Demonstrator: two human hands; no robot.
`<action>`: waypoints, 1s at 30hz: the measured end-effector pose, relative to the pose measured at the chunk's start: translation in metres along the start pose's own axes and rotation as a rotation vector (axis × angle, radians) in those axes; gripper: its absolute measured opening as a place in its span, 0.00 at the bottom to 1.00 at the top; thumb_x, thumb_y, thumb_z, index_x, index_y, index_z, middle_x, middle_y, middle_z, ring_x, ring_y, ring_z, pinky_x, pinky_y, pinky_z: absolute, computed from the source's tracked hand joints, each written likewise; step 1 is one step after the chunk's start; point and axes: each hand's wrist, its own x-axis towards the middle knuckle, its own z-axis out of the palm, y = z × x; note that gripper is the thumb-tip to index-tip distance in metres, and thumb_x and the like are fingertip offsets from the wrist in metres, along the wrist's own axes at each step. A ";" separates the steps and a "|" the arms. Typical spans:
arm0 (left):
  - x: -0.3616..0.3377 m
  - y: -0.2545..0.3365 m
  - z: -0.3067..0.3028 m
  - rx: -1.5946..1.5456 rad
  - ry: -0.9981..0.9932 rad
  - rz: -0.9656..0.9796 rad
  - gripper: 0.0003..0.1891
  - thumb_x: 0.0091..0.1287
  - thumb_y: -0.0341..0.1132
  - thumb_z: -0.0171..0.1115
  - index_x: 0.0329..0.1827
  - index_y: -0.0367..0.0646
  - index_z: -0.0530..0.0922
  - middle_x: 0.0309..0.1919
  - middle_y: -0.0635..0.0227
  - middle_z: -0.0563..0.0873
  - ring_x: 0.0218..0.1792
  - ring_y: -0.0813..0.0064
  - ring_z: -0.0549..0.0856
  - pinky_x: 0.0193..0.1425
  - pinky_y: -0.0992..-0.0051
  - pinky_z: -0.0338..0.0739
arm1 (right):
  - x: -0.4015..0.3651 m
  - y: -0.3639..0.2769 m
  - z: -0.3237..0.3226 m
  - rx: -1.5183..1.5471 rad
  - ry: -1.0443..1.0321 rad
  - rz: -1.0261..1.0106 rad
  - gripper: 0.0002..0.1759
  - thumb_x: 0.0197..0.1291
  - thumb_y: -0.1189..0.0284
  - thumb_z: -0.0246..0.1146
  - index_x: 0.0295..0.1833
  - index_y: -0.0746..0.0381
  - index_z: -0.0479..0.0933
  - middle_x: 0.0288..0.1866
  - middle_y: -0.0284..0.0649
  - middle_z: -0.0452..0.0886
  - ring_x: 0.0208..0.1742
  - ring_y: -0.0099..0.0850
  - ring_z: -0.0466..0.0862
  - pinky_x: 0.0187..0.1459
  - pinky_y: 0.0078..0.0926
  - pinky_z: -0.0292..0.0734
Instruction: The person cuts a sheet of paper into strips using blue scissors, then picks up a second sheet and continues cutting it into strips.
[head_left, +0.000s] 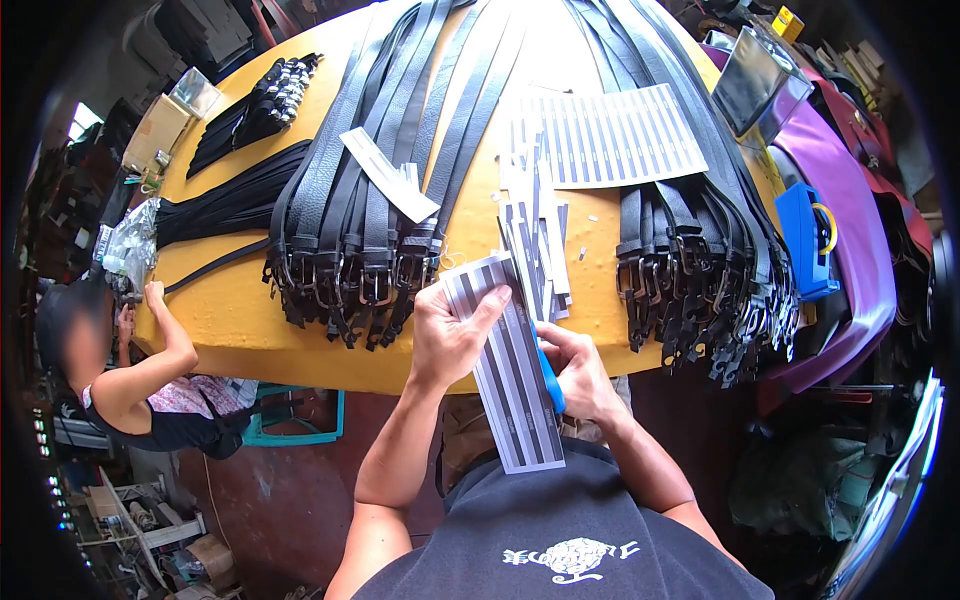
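My left hand (452,335) grips a striped paper sheet (512,390) printed with dark and pale bands, thumb on top. Blue-handled scissors (549,378) are in my right hand (580,372), their blades pointing away from me along the sheet's right edge. My fingers partly cover the handles. Just beyond my hands, a pile of cut paper strips (540,245) lies on the yellow table (400,365). To the left rests a bundle of black belts (350,230) with metal buckles, and a smaller striped piece (390,175) sits on it.
Another belt bundle (690,240) lies right, under a large striped sheet (625,135). A blue tape dispenser (808,240) and a shiny metal tin (757,85) stand at the right edge. At the left, a co-worker (150,390) handles black straps (235,190) near a teal stool (295,425).
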 end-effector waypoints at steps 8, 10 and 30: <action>0.000 -0.002 -0.001 -0.005 0.003 -0.030 0.07 0.64 0.26 0.64 0.42 0.32 0.83 0.30 0.70 0.87 0.29 0.88 0.81 0.33 0.84 0.75 | 0.002 0.002 0.000 0.020 0.005 0.018 0.30 0.53 0.78 0.71 0.62 0.70 0.70 0.38 0.38 0.85 0.37 0.17 0.81 0.41 0.17 0.78; -0.001 -0.001 0.001 -0.021 0.009 -0.035 0.07 0.64 0.26 0.64 0.42 0.32 0.83 0.30 0.71 0.86 0.29 0.88 0.81 0.32 0.84 0.75 | 0.003 0.006 0.000 0.004 0.023 0.030 0.30 0.53 0.78 0.71 0.63 0.69 0.71 0.39 0.38 0.85 0.38 0.17 0.81 0.41 0.16 0.78; -0.013 -0.021 -0.008 -0.089 0.064 -0.111 0.05 0.64 0.28 0.66 0.39 0.35 0.84 0.31 0.70 0.87 0.30 0.87 0.82 0.33 0.83 0.75 | -0.022 -0.012 -0.002 -0.052 0.207 0.095 0.29 0.54 0.78 0.71 0.62 0.63 0.71 0.32 0.34 0.82 0.31 0.15 0.77 0.32 0.14 0.72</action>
